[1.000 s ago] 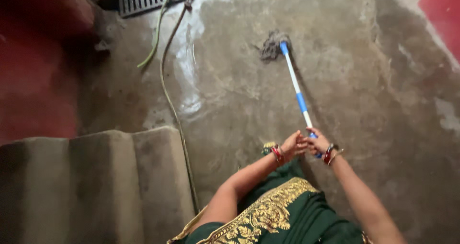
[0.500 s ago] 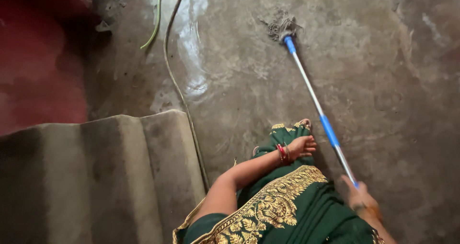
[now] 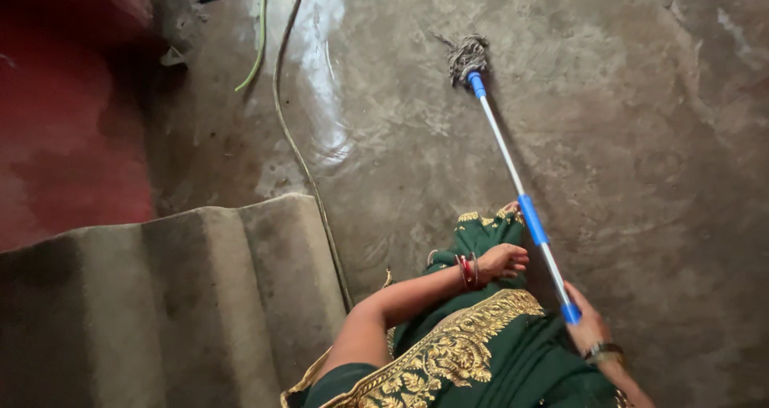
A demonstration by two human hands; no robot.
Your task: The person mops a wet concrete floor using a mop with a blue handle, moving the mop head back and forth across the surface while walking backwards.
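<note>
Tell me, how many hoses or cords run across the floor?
2: a green hose at top left, and a darker cord beside it, running down past the steps. Their ends are out of view.

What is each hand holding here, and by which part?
The right hand grips the mop at the top end of its handle. The left hand holds nothing.

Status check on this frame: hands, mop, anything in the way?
Right hand gripping mop handle end. Left hand free, off the handle. Mop head on wet floor. Hose lies left.
</note>
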